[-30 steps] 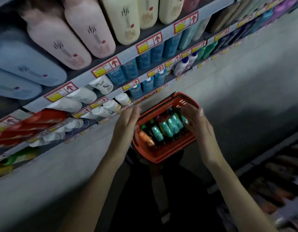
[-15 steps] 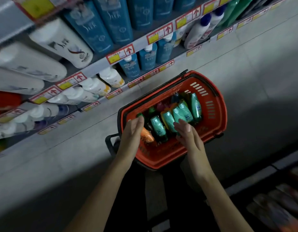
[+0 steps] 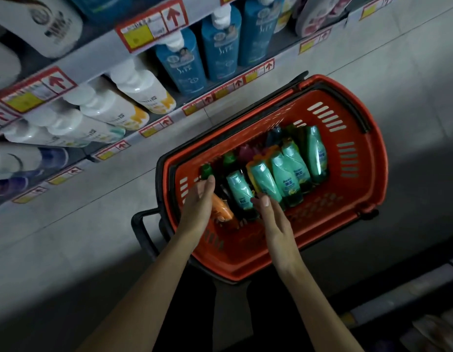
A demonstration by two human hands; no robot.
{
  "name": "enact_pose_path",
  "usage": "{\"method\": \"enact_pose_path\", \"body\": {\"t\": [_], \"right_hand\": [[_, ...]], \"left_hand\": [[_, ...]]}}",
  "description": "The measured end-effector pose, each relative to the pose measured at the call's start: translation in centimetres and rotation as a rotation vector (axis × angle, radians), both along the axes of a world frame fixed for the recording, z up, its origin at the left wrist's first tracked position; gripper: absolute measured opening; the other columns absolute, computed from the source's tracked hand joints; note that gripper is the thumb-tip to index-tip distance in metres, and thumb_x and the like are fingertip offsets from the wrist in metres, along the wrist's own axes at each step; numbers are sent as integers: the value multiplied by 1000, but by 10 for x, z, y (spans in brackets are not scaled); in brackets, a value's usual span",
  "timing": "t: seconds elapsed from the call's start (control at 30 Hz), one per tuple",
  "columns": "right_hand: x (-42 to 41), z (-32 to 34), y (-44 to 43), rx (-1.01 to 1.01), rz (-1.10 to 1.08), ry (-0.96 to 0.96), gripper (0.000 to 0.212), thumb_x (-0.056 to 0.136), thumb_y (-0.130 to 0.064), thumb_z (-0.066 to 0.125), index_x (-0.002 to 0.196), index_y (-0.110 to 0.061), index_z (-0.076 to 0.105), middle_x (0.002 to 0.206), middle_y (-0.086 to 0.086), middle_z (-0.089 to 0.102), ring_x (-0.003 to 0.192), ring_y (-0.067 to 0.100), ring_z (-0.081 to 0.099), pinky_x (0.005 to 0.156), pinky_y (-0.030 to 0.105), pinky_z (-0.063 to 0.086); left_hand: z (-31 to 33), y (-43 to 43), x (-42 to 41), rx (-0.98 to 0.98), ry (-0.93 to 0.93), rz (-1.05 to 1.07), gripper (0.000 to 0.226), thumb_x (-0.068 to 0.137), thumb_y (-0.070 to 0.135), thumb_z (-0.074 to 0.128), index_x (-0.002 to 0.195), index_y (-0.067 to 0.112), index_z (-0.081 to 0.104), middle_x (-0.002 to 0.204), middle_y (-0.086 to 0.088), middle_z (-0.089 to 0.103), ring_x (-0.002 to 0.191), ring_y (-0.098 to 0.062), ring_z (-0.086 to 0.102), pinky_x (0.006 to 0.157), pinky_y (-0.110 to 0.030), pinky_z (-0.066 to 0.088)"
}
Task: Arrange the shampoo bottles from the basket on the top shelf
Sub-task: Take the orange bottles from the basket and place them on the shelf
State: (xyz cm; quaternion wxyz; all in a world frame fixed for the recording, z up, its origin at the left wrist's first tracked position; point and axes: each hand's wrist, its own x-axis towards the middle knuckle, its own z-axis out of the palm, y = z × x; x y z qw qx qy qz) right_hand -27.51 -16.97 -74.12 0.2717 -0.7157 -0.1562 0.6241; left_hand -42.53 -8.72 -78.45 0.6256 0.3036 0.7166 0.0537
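Glossy teal shampoo bottles (image 3: 284,174), slotted orange plastic basket (image 3: 355,179), both hands spread empty above.

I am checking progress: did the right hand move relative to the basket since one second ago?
Yes. The right hand went from the basket's right rim inward, to the teal bottles.

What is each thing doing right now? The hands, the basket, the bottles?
left hand: open, empty, reaching into basket
right hand: open, empty, fingertips at a teal bottle
basket: on the floor, full
teal bottles: lying side by side in basket
orange bottle: lying by left hand
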Motion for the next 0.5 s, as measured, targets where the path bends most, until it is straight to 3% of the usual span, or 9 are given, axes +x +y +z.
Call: {"method": "enact_pose_path", "body": {"t": [0.1,0.17,0.3,0.4,0.5], "right_hand": [[-9,-25,5,-43,29,8,55,84,-81,41,129,-51,49,124,-34,55,114,-24,45,92,10,34],[-16,-46,8,-59,75,-21,52,88,-73,46,130,-44,53,110,-35,56,105,-25,49,85,6,37],[-25,-89,13,-143,288,-143,45,97,-43,57,131,-13,56,105,-9,62,110,14,61,76,13,39],[-33,-112,14,-185,464,-220,46,96,-32,61,135,-8,53,121,7,67,114,23,62,79,20,42],[-42,-126,15,-178,560,-251,42,93,-26,63,131,-9,55,122,12,65,109,27,63,85,30,50]], "left_hand": [[-24,-2,-2,-52,42,-49,62,98,66,37,147,28,43,150,7,46,125,-8,44,95,-29,32],[-40,-4,-2,-62,79,-112,60,100,60,38,149,25,41,149,4,46,136,-16,44,100,-31,34],[-59,1,3,20,221,-315,51,103,33,49,149,14,39,153,-7,43,140,-24,42,114,-41,36],[-67,8,7,43,342,-483,55,100,24,51,150,11,35,154,-11,38,142,-28,37,114,-46,36],[-71,16,9,-38,398,-616,54,98,18,49,148,6,33,148,-18,45,135,-34,46,108,-46,42]]}}
